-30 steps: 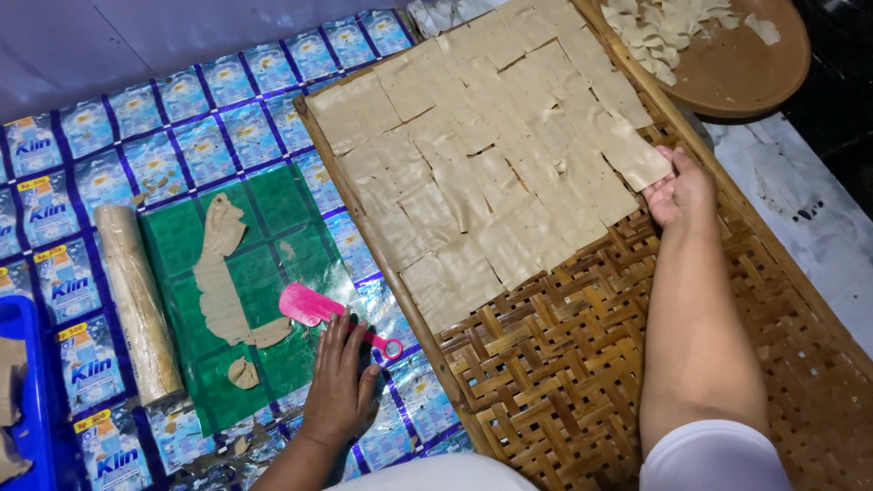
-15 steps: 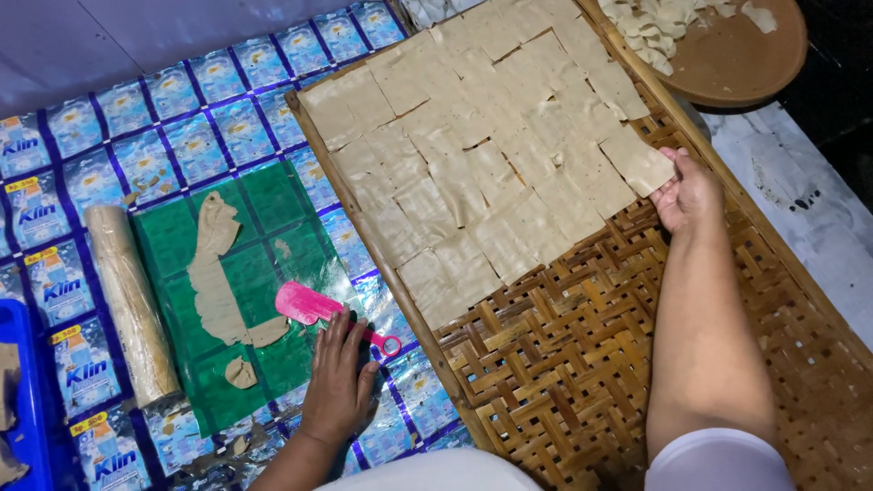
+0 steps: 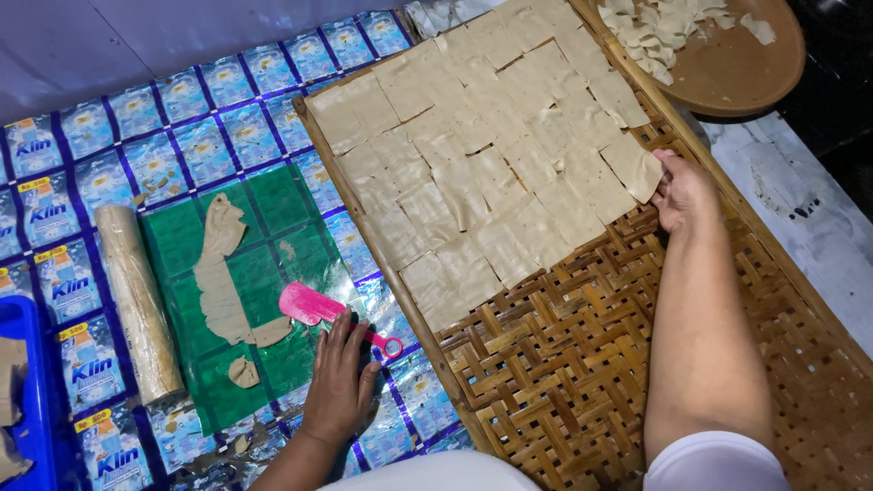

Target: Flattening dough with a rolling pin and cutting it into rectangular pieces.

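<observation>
My right hand (image 3: pixel 684 189) pinches the corner of a thin tan dough square (image 3: pixel 634 165) at the right edge of a sheet of many such squares laid on a woven bamboo tray (image 3: pixel 582 364). My left hand (image 3: pixel 341 377) rests flat on the floor mat, its fingers over the handle of a pink plastic cutter (image 3: pixel 314 307). Beside it lie leftover dough strips (image 3: pixel 218 273) on a green patch of the mat.
A dough-dusted rolling pin (image 3: pixel 136 300) lies left of the green patch. The mat (image 3: pixel 182 136) is made of blue sachet wrappers. A round wooden plate (image 3: pixel 727 55) with dough scraps sits top right. A blue tray (image 3: pixel 27 382) is at the left edge.
My right hand has shifted slightly along the tray's right edge, still on the end dough square. My left hand has stayed by the pink cutter.
</observation>
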